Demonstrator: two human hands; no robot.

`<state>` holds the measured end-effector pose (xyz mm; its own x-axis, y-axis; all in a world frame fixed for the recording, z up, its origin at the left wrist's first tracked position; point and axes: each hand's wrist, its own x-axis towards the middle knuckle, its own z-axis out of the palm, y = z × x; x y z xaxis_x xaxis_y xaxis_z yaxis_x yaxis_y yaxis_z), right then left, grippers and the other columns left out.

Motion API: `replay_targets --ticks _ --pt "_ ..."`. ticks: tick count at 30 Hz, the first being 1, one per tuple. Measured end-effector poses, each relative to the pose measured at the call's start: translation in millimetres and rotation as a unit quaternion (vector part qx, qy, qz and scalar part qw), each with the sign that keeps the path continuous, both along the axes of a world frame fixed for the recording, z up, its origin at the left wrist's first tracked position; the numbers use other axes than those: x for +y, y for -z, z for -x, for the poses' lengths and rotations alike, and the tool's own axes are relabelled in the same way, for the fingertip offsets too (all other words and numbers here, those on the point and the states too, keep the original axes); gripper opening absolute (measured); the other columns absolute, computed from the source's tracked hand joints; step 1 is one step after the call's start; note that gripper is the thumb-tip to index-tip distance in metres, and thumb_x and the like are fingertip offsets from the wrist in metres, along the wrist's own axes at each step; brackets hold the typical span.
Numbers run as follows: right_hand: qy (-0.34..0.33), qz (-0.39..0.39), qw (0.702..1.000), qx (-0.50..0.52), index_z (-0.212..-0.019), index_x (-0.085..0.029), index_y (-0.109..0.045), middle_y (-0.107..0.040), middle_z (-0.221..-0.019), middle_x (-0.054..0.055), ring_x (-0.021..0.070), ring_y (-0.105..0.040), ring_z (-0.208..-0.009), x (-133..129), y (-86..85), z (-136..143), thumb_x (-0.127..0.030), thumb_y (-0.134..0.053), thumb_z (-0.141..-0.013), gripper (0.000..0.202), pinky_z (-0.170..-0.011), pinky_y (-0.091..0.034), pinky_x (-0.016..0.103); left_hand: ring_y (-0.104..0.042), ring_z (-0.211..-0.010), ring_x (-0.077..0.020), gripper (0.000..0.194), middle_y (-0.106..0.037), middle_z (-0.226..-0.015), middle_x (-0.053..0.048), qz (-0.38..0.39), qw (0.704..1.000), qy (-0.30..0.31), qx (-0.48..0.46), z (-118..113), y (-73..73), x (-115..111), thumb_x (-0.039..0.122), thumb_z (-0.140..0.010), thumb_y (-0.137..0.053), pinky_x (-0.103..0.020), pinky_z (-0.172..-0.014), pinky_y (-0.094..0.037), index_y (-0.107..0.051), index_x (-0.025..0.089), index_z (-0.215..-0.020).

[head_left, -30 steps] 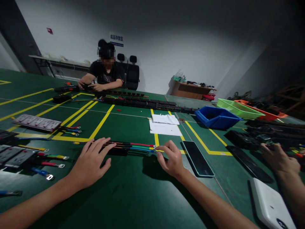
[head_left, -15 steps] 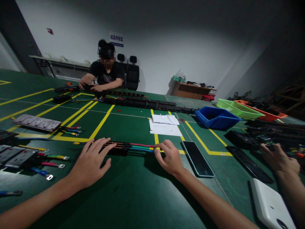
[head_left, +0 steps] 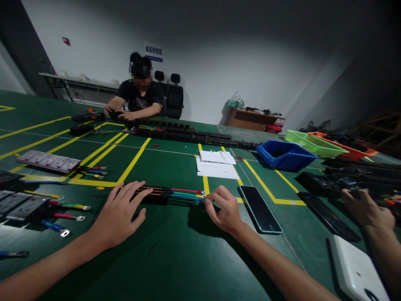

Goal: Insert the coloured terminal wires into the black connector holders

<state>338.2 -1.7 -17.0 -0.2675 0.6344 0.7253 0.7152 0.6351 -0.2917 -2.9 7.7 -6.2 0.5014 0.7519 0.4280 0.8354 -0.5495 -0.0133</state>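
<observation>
Coloured wires, lugged, between the hands.
Left hand: spread over black strip. Right hand: fingertips together at lugs, pinch unclear; just shifted, leaving upper lugs exposed.

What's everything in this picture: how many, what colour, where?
Wires: several, red, green, blue, centre
Flat strip: 1, black, left of wires
Phone: 1, dark screen, right of centre
Papers: at least 2, white, centre
Bins: 3, blue, green, orange, far right
Socket strips: at least 2, pale and dark, left
Object: 1, white, lower right
Long strips: several, black, far side
Seat: count unclear, black, background
Desk: 1, brown, background
Table: 1, green, foreground
Co-worker: 1, black-shirted, across table
Another person's hand: 1, bare, right edge
Left hand: 1, bare, over flat strip
Right hand: 1, bare, by wire ends
</observation>
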Motion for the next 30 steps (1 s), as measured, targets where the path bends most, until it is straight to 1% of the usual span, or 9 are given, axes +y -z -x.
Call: replay_targets --ticks 6,8,11,13,17,22,27,30 --pt "-0.003 0.008 0.999 -0.036 -0.072 -0.020 -0.064 -0.055 -0.068 0.004 0.0175 -0.050 -0.067 1.3 1.8 0.3 -0.020 -0.056 -0.090 0.019 -0.059 -0.039 0.031 -0.049 -0.132 -0.0361 0.051 -0.055 -0.143 -0.012 -0.001 1.000 -0.002 0.002 -0.7 -1.1 -0.1 0.039 -0.088 -0.052 -0.062 -0.111 -0.033 -0.058 0.024 -0.136" --pt "-0.006 0.005 1.000 -0.023 -0.075 -0.020 -0.065 -0.056 -0.069 0.004 0.0175 -0.051 -0.067 1.0 2.3 -0.5 -0.020 -0.055 -0.090 0.018 -0.060 -0.040 0.031 -0.049 -0.132 -0.0361 0.050 -0.055 -0.143 -0.012 -0.002 1.000 -0.003 0.001 -0.7 -1.3 -0.3 0.039 -0.088 -0.052 -0.062 -0.111 -0.034 -0.058 0.024 -0.136" --pt "-0.003 0.003 1.000 0.005 -0.088 -0.019 -0.068 -0.058 -0.074 0.005 0.0178 -0.054 -0.069 0.0 1.6 -1.3 -0.020 -0.055 -0.090 0.014 -0.060 -0.043 0.031 -0.049 -0.133 -0.0361 0.051 -0.055 -0.144 -0.012 -0.002 1.000 -0.004 0.003 -0.2 -1.2 -0.5 0.039 -0.088 -0.052 -0.062 -0.111 -0.033 -0.058 0.025 -0.136" --pt "0.001 0.010 1.000 0.001 -0.093 -0.018 -0.069 -0.058 -0.076 0.005 0.0179 -0.055 -0.070 -0.2 0.1 -0.8 -0.021 -0.054 -0.091 0.016 -0.061 -0.044 0.031 -0.049 -0.133 -0.0358 0.051 -0.054 -0.144 -0.012 -0.001 1.000 -0.004 0.008 0.1 -0.9 -0.3 0.039 -0.088 -0.052 -0.061 -0.111 -0.033 -0.057 0.025 -0.137" --pt "-0.002 0.029 0.999 -0.042 -0.085 -0.019 -0.070 -0.058 -0.073 0.005 0.0180 -0.055 -0.070 -0.4 -1.7 0.8 -0.022 -0.054 -0.092 0.018 -0.062 -0.043 0.030 -0.049 -0.133 -0.0356 0.051 -0.055 -0.144 -0.012 0.001 1.000 -0.003 0.005 -0.1 -0.6 0.3 0.039 -0.088 -0.052 -0.061 -0.112 -0.033 -0.057 0.025 -0.137" --pt "0.031 0.026 0.999 -0.013 -0.098 -0.018 -0.069 -0.061 -0.080 0.006 0.0172 -0.057 -0.071 -0.5 -0.8 0.7 -0.023 -0.053 -0.093 0.017 -0.064 -0.045 0.029 -0.050 -0.132 -0.0360 0.051 -0.056 -0.143 -0.012 -0.002 1.000 -0.002 0.000 -1.1 -1.3 0.3 0.039 -0.087 -0.052 -0.061 -0.111 -0.033 -0.058 0.025 -0.136" --pt "0.059 0.047 0.995 -0.065 -0.093 -0.021 -0.071 -0.061 -0.077 0.005 0.0174 -0.057 -0.073 2.8 -0.9 2.8 -0.024 -0.055 -0.094 0.017 -0.062 -0.042 0.028 -0.049 -0.132 -0.0358 0.050 -0.056 -0.143 -0.011 0.000 1.000 -0.003 -0.005 -0.4 -0.6 0.1 0.039 -0.087 -0.052 -0.061 -0.111 -0.034 -0.059 0.025 -0.135" --pt "0.070 0.033 0.996 -0.052 -0.095 -0.020 -0.070 -0.062 -0.080 0.005 0.0173 -0.057 -0.073 3.2 0.4 3.0 -0.023 -0.055 -0.094 0.015 -0.062 -0.042 0.028 -0.048 -0.133 -0.0358 0.051 -0.054 -0.144 -0.011 0.004 1.000 -0.002 -0.002 0.5 0.9 0.6 0.040 -0.088 -0.052 -0.061 -0.112 -0.032 -0.057 0.026 -0.137"
